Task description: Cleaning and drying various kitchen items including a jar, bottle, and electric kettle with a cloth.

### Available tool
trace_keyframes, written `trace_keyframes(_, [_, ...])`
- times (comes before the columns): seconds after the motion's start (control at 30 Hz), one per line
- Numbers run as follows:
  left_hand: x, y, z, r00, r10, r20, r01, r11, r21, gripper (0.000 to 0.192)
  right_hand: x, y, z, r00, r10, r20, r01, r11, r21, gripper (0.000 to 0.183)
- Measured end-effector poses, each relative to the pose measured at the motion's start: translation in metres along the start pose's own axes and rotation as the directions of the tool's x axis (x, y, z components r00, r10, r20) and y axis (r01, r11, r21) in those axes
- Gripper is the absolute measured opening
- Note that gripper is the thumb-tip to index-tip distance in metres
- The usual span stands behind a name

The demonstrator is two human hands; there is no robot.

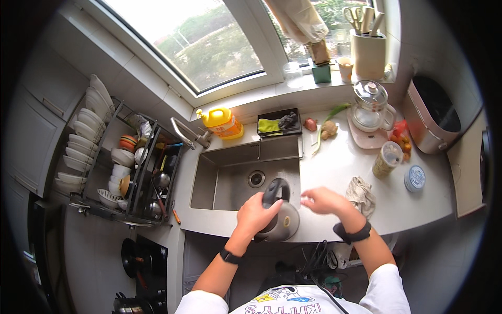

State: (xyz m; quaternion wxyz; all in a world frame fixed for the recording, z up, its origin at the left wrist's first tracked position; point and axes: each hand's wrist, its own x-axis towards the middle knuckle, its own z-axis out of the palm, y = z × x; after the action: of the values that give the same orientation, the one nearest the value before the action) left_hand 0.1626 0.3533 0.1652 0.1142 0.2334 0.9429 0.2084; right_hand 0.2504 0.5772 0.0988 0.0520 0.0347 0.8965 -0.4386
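Observation:
My left hand is shut on a metal kettle with a black handle, at the front edge of the counter beside the sink. The handle points toward the sink basin, and my hand hides part of the body. Just right of the kettle, my right hand hovers over the counter with its fingers loosely bent and nothing visible in them. A crumpled beige cloth lies close to the right wrist.
A metal faucet and a yellow jug with a pump stand behind the sink. To the right are a glass kettle on its base, a lidded jar and a blue tub. A dish rack fills the left side.

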Motion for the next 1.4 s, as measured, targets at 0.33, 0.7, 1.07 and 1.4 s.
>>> trace_keyframes(0.33, [-0.016,-0.030,0.004,0.944,-0.158,-0.291,0.185,0.980,0.069,0.058,0.259,0.045,-0.083,0.865,-0.018,-0.502,-0.181,0.920,-0.347,0.026])
trace_keyframes(0.7, [-0.013,-0.025,-0.001,0.941,-0.154,-0.301,0.168,0.985,0.024,0.048,0.349,0.110,-0.060,0.926,-0.057,-0.373,-0.177,0.807,-0.564,0.034])
trace_keyframes(1.07, [-0.023,-0.033,0.001,0.903,-0.154,-0.402,0.149,0.988,-0.044,0.047,0.191,0.005,-0.068,0.722,-0.053,-0.690,0.213,0.966,0.149,0.048])
trace_keyframes(1.4, [0.007,-0.072,0.017,0.923,-0.225,-0.311,-0.092,0.656,-0.749,0.037,-0.004,-0.062,0.019,0.742,0.194,-0.641,0.266,0.793,0.548,0.048])
